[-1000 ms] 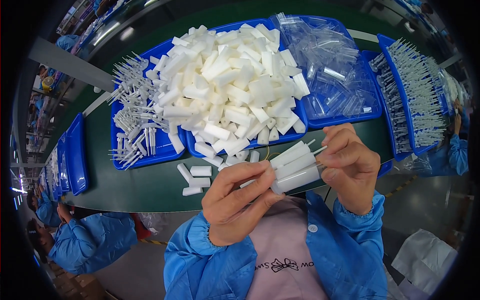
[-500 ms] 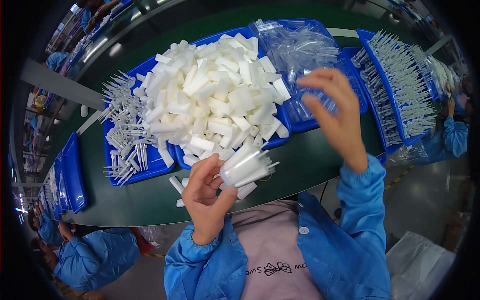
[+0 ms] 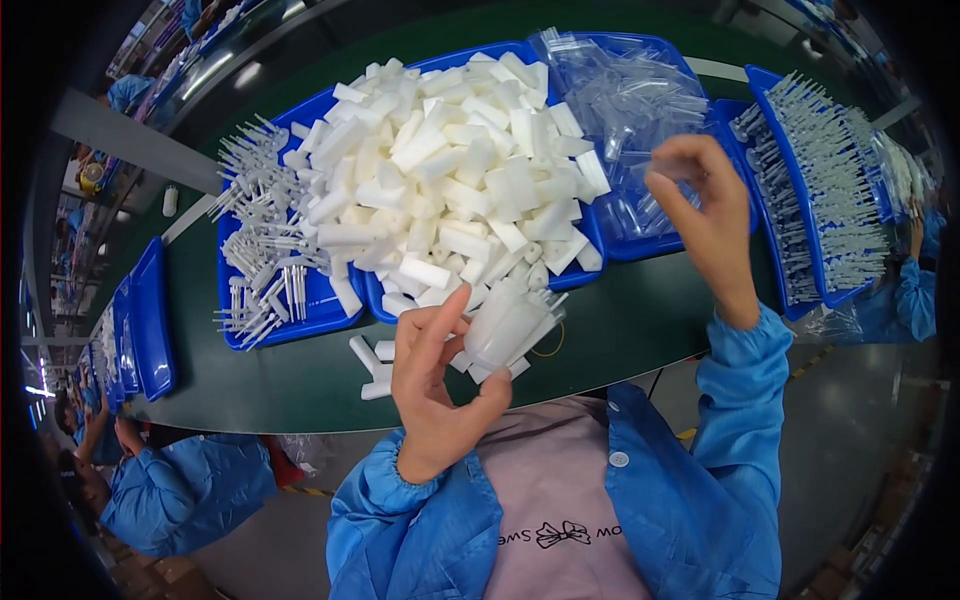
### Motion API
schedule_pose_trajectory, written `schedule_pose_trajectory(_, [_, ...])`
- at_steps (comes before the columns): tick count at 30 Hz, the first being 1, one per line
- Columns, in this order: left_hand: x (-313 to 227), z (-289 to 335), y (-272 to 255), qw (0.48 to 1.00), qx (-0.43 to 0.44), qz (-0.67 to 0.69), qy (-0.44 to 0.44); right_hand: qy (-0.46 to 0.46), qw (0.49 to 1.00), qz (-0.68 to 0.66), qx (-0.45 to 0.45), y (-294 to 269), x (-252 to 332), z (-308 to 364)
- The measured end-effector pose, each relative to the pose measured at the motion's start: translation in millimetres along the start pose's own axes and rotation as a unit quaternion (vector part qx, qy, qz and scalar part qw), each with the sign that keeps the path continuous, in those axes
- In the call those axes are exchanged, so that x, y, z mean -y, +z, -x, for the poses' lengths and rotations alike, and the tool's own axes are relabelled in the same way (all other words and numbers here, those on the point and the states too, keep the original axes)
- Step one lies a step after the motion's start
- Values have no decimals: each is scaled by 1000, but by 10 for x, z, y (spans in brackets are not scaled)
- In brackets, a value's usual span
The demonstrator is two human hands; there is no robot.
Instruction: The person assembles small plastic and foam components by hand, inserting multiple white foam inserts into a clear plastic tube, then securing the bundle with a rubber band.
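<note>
My left hand (image 3: 435,385) is closed around a bundle of clear plastic sleeves (image 3: 510,325) with white pieces inside. Thin white stems stick out from the bundle's right end. This bundle is tilted above the table's near edge. Over a blue tray of clear plastic sleeves (image 3: 640,100), my right hand (image 3: 710,210) has its thumb and fingers bent toward each other. Something translucent seems to lie between them, too faint to name. A large heap of white foam pieces (image 3: 450,170) fills the middle blue tray, beyond my left hand.
White stemmed parts (image 3: 265,230) lie in a blue tray at the left. Stacked trays of similar parts (image 3: 825,190) stand at the right. Loose white pieces (image 3: 375,370) lie on the green table (image 3: 250,395). Co-workers in blue sit on both sides.
My right hand has moved slightly right, and its thumb and fingers have come closer together. The bundle in my left hand has turned a little. The whole view has shifted slightly.
</note>
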State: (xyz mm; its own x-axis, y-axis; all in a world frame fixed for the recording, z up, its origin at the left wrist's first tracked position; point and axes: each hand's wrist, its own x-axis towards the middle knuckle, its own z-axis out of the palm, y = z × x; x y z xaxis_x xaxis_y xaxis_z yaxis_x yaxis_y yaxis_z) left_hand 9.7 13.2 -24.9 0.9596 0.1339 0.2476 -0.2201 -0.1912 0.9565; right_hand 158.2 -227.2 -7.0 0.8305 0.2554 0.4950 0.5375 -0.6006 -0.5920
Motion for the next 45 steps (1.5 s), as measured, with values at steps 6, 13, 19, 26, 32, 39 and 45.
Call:
schedule_pose_trajectory(6, [-89,-1,59,988,-14,-133,81,132,878,-458,45,5,700,267])
schedule_pose_trajectory(13, [-103,72,55,970,2,-202,133,84,899,-423,83,110,722,260])
schedule_pose_trajectory(19, [-111,64,63,972,6,-184,148,73,912,-384,124,170,708,266])
schedule_pose_trajectory(26, [-156,27,68,974,-12,-180,138,108,884,-422,172,118,724,294])
schedule_pose_trajectory(32, [-182,37,76,967,-11,-210,147,148,856,-465,170,28,718,391])
schedule_pose_trajectory(39, [-248,-76,46,987,65,-132,64,153,874,-434,160,42,707,370])
schedule_pose_trajectory(45, [-65,-58,110,956,94,248,-127,121,893,-413,135,86,662,366])
